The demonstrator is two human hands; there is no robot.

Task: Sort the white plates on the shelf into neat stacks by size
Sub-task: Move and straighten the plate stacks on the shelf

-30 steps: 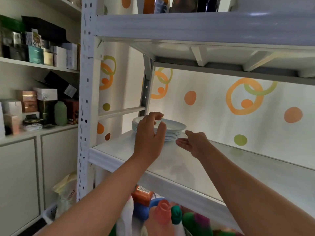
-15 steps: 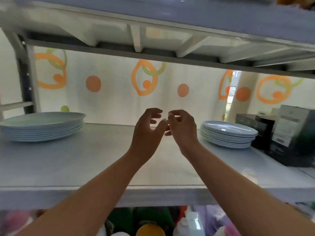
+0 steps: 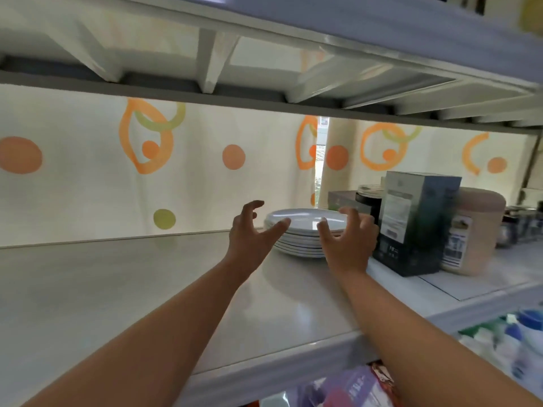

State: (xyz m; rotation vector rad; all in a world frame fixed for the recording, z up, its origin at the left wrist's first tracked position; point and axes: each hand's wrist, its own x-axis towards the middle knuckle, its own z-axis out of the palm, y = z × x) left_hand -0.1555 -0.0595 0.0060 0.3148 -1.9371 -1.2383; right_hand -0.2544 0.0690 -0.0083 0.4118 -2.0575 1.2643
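Plates: your white stack [image 3: 305,230] sits neat on the shelf [image 3: 117,289] (glossy rims).
Hands: left [image 3: 249,233], right [image 3: 348,245] spread open, flanking it.
Hidden: contact unclear.

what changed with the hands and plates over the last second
Both hands left the left-hand stack and went right. The left hand and right hand now flank the plate stack beside the dark box, open and gripping nothing. The stack itself has not moved.
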